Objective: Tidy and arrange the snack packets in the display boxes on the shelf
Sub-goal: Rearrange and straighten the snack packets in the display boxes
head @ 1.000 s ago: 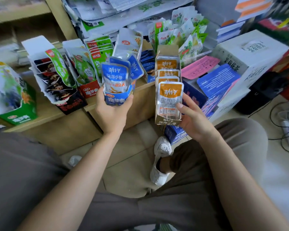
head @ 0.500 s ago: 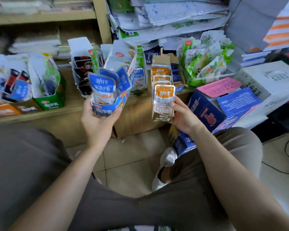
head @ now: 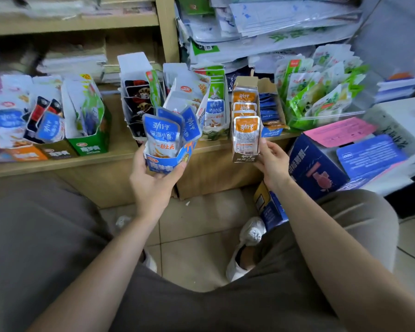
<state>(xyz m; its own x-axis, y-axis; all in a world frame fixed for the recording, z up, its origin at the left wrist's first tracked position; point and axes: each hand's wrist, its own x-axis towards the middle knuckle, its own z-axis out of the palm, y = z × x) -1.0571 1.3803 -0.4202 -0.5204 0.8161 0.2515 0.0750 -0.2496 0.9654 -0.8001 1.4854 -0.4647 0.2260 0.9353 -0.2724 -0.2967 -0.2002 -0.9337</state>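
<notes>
Our left hand (head: 151,188) grips the blue display box (head: 168,162) held off the shelf (head: 58,164); a tilt could spill its loose packets (head: 162,135). Our right hand (head: 273,164) pinches the orange display box (head: 244,157) at the shelf's edge, where it might topple.

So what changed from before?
Mostly the view: the head turned left, so more of the shelf shows on that side. The left hand still holds the blue box and the right hand the orange box, side by side. Nothing was taken or let go.
</notes>
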